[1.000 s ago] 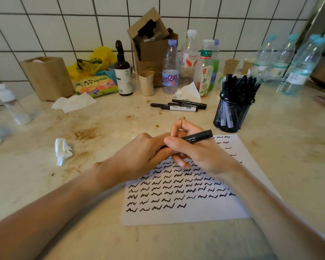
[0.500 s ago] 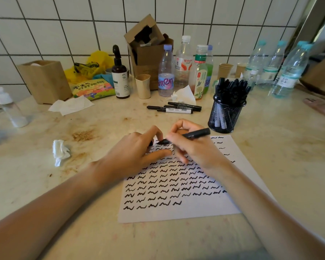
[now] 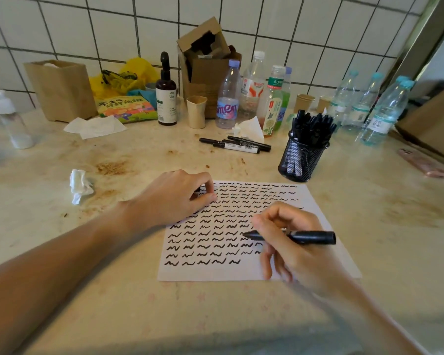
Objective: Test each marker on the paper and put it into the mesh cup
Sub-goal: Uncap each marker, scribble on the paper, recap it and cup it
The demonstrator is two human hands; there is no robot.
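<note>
Right hand [image 3: 296, 242] grips an uncapped black marker [image 3: 292, 236] in a pen hold, tip pointing left and hovering at or just above the paper [image 3: 326, 254], near the right end of the second-to-last squiggle row. Left hand [image 3: 174, 198] rests on the paper's upper left corner, thumb and fingers curled on something small and dark, likely the cap, can't confirm. Step in hand looks like the test stroke. To do it well: keep the left hand pressing the sheet so it doesn't slide, drop the tip into blank space right of the last squiggle in the bottom row, make one short wavy stroke clear of the neighbouring marks, light pressure. Then recap firmly before moving to the mesh cup [image 3: 301, 160], which stands just beyond the paper's upper right corner, already packed with markers. Untested markers [image 3: 235, 146] lie beyond the paper's top edge, left of the cup.
</note>
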